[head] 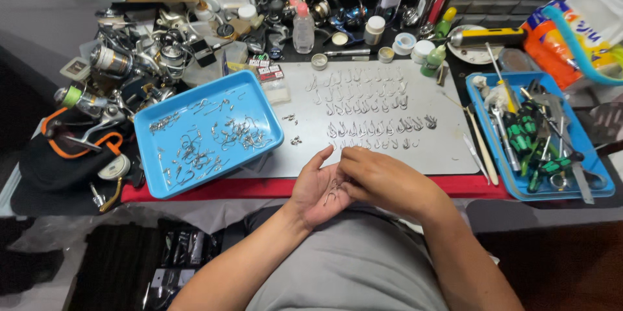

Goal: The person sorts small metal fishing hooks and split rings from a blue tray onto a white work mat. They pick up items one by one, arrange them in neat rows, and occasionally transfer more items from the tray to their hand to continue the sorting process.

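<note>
Left hand [319,189] lies palm up, fingers open, just in front of the table edge, cupping a few small metal hooks [334,191]. Right hand [383,181] sits beside it, overlapping the palm's right side, fingers curled in toward the hooks; whether they pinch one cannot be told, the fingertips are hidden.

Just beyond the hands, a grey mat [389,149] lies on the table [272,188], carrying rows of hooks [370,107] laid out in lines, the nearest row just above the fingertips. A couple of stray hooks [292,129] lie on the mat's left part.

Left of the mat, a blue tray [159,184], tilted, holds a loose scatter of hooks [214,136]. Further left, a pile of fishing reels [130,64] and a black-and-orange bag [58,155].

Right of the mat, tweezers [472,154] and a thin stick [483,149] lie at its edge, then a second blue tray [513,188] full of green-handled screwdrivers [525,136] and other tools.

At the back: a clear squeeze bottle with pink cap [303,25], small white jars [374,29], a roll of tape [405,43], a yellow-handled tool [487,36]. Far right, an orange plastic bag [551,45].
</note>
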